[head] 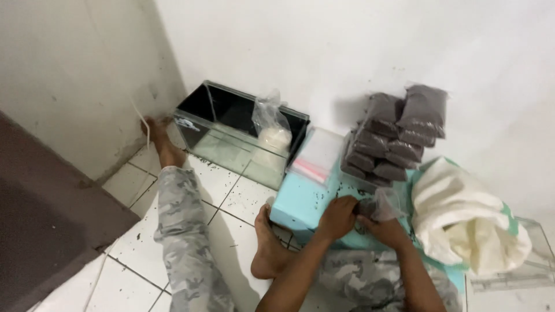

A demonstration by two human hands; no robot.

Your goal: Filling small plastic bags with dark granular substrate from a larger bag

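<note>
My left hand (337, 217) and my right hand (386, 229) meet over a light blue box (300, 202) and together grip a small clear plastic bag (386, 205) with dark grains in it. The bag's neck is pinched between both hands. Just behind them stands a stack of several filled dark bags (393, 136) against the white wall. A pack of empty clear zip bags (317, 155) lies on the blue box to the left of the stack.
A glass tank (231, 130) with a black back stands in the corner, holding a clear bag of white grains (272, 130). A large white sack (462, 219) lies at right. My legs and bare feet (267, 248) rest on the white tiles, strewn with dark specks.
</note>
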